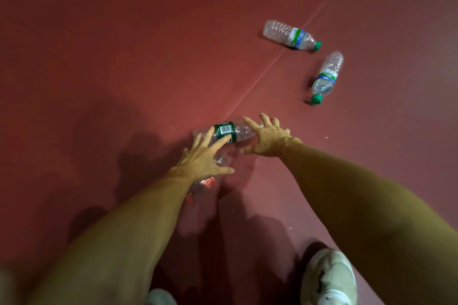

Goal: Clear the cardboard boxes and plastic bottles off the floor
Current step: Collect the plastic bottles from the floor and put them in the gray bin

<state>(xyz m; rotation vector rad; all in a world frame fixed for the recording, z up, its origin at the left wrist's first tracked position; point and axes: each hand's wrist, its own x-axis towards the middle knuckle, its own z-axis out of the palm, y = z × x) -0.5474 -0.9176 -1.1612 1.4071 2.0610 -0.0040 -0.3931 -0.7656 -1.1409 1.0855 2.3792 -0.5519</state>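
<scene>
Head view looks down at a dark red floor (124,57), and I see both of my arms stretched forward over it. My left hand (203,156) is open with the fingers spread and straight, and its fingertips lie across the dark green band of a clear green-label bottle (239,130) that lies on its side on the floor. My right hand (267,138) is also open and splayed, with the forefinger over the other end of that same bottle and the thumb pointing back toward the left hand. Neither hand has closed round the bottle, and I cannot tell whether the fingers actually touch it or sit just above it.

A second clear bottle, the red-label bottle (208,182), lies on the floor under my left wrist and forearm, mostly hidden.

Well apart from my hands, up and to the right, two more clear bottles with green caps lie on their sides. The far bottle (291,34) lies just past a thin seam (272,62) in the floor. The near bottle (327,77) has its cap pointing back toward me.

At the bottom edge I see a pale right shoe (327,277) and part of a left shoe (161,297).
</scene>
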